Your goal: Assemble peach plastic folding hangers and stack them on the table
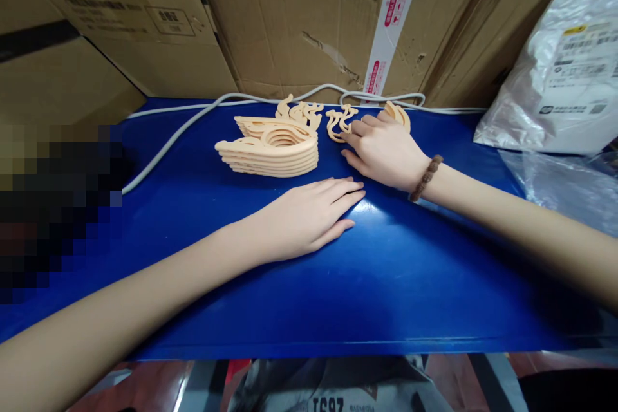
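My left hand (pixel 318 215) lies flat on the blue tabletop (pixel 309 296), palm down with its fingers stretched out and nothing held. Just beyond it sits a neat stack of cream, curved plastic pieces (pixel 273 154) with a rounded opening. My right hand (pixel 386 148), with a brown beaded bracelet at the wrist, reaches over small cream S-shaped pieces (pixel 334 123). Its thumb and index finger are apart, the index tip close to these pieces; whether it touches them I cannot tell. More curved cream pieces (pixel 398 114) show behind its knuckles.
Another small group of cream curved pieces (pixel 298 112) lies behind the stack. A white cable (pixel 193 114) runs along the back. Cardboard boxes (pixel 299 19) wall the far side. At the right stands a white plastic bag (pixel 555 77) with a label, beside clear film (pixel 564 187).
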`<state>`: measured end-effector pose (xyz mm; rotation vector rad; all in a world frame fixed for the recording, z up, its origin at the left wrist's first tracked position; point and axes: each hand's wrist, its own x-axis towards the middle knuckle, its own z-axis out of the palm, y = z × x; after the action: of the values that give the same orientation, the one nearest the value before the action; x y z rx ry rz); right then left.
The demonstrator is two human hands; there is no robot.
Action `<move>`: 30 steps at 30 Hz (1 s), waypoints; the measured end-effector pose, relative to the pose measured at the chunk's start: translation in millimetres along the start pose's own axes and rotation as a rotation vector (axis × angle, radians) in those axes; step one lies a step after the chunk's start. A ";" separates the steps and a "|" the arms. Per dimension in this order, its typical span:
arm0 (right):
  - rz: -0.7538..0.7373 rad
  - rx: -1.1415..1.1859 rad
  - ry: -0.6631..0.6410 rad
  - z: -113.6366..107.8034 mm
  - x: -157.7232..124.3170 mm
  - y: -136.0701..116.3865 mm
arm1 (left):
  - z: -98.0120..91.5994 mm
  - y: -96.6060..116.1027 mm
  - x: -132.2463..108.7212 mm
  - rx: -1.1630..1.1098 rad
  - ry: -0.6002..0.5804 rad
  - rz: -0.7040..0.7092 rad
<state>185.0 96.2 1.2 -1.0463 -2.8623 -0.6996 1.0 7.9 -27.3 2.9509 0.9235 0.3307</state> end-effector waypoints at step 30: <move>-0.111 0.354 0.176 -28.8 -91.8 -46.4 | -7.3 14.0 -4.3 0.370 0.169 -0.045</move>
<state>223.7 -3.1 -6.7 -0.7433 -2.7633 -0.2546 3.8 -6.3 -19.6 3.2671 1.1859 0.4596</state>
